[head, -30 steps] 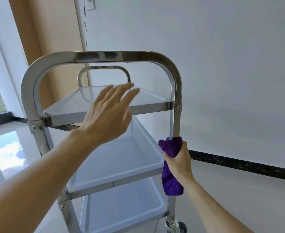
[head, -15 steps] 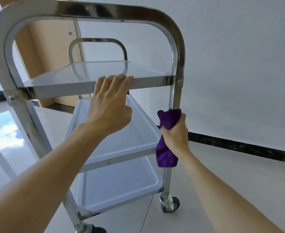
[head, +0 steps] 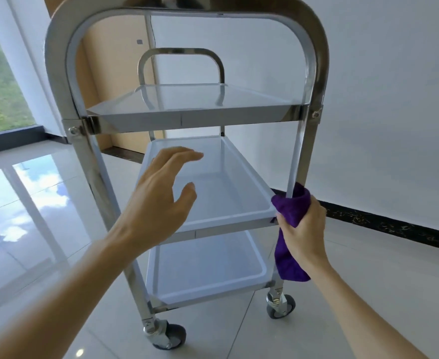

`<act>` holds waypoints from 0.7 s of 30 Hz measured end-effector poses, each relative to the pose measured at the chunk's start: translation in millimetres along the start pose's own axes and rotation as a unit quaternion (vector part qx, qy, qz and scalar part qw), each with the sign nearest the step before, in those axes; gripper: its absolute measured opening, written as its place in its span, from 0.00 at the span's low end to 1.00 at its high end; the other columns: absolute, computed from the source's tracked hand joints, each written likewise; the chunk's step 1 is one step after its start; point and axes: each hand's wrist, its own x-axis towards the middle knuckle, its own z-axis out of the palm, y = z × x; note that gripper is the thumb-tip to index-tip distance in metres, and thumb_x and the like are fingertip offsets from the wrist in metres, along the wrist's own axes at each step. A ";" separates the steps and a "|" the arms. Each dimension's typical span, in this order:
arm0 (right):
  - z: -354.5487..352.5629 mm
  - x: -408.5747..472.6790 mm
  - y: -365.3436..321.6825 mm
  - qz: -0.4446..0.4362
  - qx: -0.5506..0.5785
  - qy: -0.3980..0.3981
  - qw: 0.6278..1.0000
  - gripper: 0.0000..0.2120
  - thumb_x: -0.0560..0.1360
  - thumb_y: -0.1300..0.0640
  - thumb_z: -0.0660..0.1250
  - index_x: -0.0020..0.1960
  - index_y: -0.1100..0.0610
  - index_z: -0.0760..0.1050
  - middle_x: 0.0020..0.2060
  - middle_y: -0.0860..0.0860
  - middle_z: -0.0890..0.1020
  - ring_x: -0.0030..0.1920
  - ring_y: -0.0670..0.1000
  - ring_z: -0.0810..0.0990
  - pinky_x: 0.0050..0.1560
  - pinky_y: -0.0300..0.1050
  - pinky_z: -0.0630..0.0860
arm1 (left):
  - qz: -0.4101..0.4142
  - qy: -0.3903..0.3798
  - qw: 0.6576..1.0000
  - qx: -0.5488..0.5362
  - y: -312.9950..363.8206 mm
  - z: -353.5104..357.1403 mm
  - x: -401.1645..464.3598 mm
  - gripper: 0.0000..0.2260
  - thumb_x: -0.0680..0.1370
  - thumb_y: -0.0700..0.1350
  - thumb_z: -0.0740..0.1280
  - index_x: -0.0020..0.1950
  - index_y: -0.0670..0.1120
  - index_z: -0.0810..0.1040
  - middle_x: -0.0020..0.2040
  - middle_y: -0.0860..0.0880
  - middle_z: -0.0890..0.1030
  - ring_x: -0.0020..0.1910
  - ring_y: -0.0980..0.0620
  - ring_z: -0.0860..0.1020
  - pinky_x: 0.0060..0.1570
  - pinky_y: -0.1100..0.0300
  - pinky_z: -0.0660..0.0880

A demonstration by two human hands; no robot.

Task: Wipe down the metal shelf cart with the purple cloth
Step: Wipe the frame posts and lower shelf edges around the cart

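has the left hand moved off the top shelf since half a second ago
Yes. The left hand let go of the top shelf rim and dropped down, now open in front of the middle shelf.

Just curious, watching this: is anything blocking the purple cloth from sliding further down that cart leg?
Partly. The right hand holds the purple cloth wrapped round the cart's right upright, level with the middle tray, whose corner meets the post there. Below that, the bottom tray joins too.
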 end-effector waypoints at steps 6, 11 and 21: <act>-0.8 -35.5 -18.5 -0.031 -0.003 0.033 0.999 0.24 0.70 0.62 0.74 0.60 0.70 0.71 0.56 0.65 0.75 0.56 0.67 0.74 0.57 0.61 0.74 | -0.103 0.013 0.994 -0.018 -34.2 -23.5 -59.3 0.17 0.78 0.42 0.67 0.64 0.57 0.74 0.61 0.62 0.73 0.56 0.75 0.70 0.53 0.61 0.72; 33.5 -56.3 -51.0 -0.126 0.016 -0.016 0.992 0.32 0.70 0.65 0.75 0.71 0.64 0.66 0.63 0.61 0.70 0.65 0.53 0.67 0.68 0.43 0.67 | -0.235 0.108 0.964 -0.053 -61.3 -41.4 -67.9 0.09 0.79 0.39 0.65 0.53 0.54 0.75 0.50 0.57 0.79 0.47 0.63 0.78 0.38 0.73 0.72; 183.1 -68.7 -122.8 -0.359 -0.277 -0.265 0.851 0.35 0.70 0.58 0.73 0.73 0.52 0.61 0.68 0.55 0.65 0.64 0.60 0.65 0.66 0.56 0.65 | -0.313 0.115 0.938 -0.100 -90.0 -28.8 -58.4 0.23 0.77 0.46 0.69 0.68 0.55 0.61 0.56 0.56 0.73 0.46 0.57 0.78 0.45 0.60 0.74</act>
